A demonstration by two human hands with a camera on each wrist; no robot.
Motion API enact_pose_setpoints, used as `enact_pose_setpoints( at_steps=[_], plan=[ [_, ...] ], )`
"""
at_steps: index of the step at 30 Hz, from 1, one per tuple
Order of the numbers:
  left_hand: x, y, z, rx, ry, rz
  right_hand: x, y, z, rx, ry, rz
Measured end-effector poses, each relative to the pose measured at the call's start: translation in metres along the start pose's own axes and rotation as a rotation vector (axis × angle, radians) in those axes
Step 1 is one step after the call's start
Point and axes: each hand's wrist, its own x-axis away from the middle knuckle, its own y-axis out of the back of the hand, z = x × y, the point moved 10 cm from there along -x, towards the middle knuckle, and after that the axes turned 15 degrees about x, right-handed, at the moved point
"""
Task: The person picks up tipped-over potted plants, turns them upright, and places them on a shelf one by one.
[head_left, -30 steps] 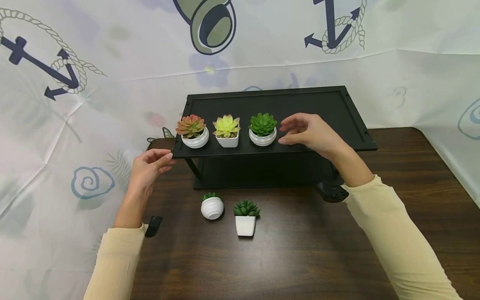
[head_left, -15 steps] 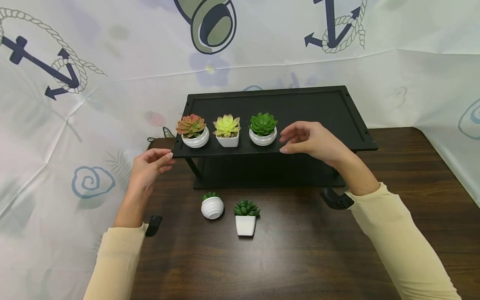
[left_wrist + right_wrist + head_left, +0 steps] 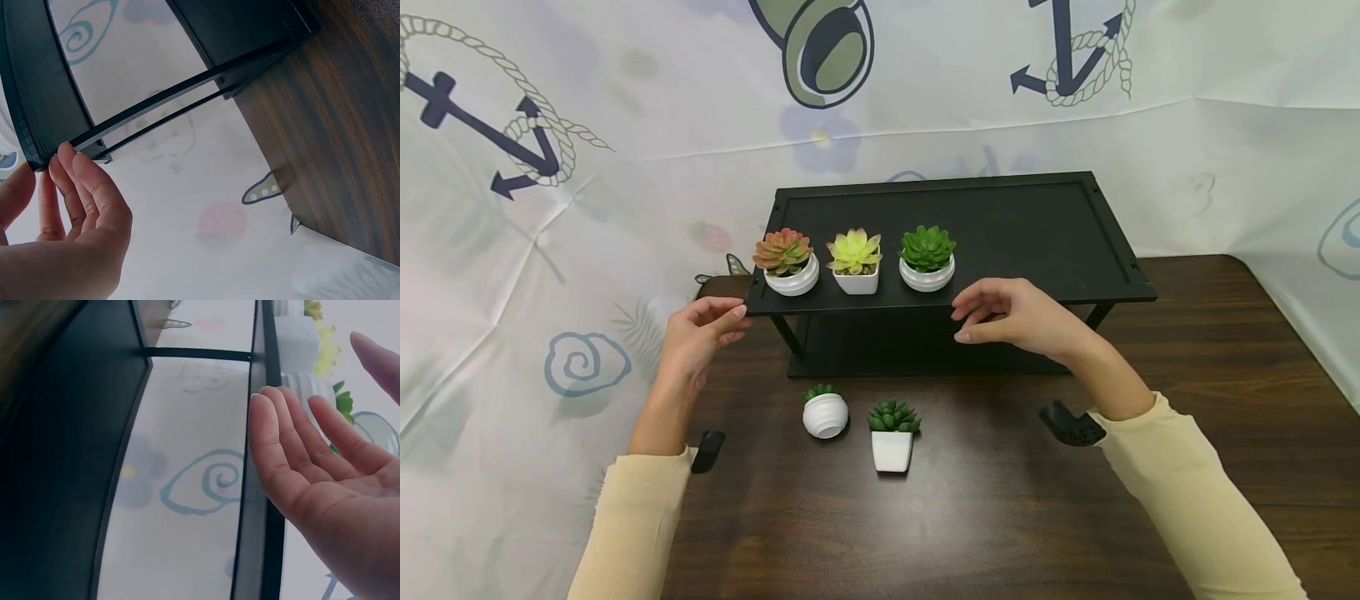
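A black two-tier shelf (image 3: 1015,225) stands on the table. My left hand (image 3: 696,333) pinches the front left corner of its top board between thumb and fingers, as the left wrist view shows at the shelf corner (image 3: 44,147). Along the front of the top board sit a reddish succulent (image 3: 782,252), a yellow-green succulent (image 3: 854,252) and a bright green succulent (image 3: 927,248), all in white pots. My right hand (image 3: 1018,317) hovers by the front edge, right of the green succulent, fingers relaxed and holding nothing.
On the brown wooden table (image 3: 985,500), before the shelf, a small succulent in a round white pot (image 3: 825,416) lies tipped. Beside it is a dark green succulent in a square white pot (image 3: 892,450). A patterned white cloth (image 3: 925,83) hangs behind.
My right hand has moved down and toward me, from beside the green succulent to the shelf's front edge. My left hand and the pots have stayed in place.
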Motion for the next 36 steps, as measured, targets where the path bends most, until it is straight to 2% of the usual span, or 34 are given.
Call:
enact_pose_setpoints(
  at_steps=[13,30,36],
  plan=[
    [0.0,0.0,0.001,0.004,0.004,-0.004,0.003,-0.032,-0.017,-0.016,-0.001,0.048],
    [0.0,-0.001,0.0,0.014,0.005,-0.001,0.003,-0.097,-0.046,-0.084,0.001,0.148],
    [0.0,-0.001,0.001,0.016,0.011,-0.004,0.004,-0.114,-0.052,-0.115,0.007,0.175]
  ],
)
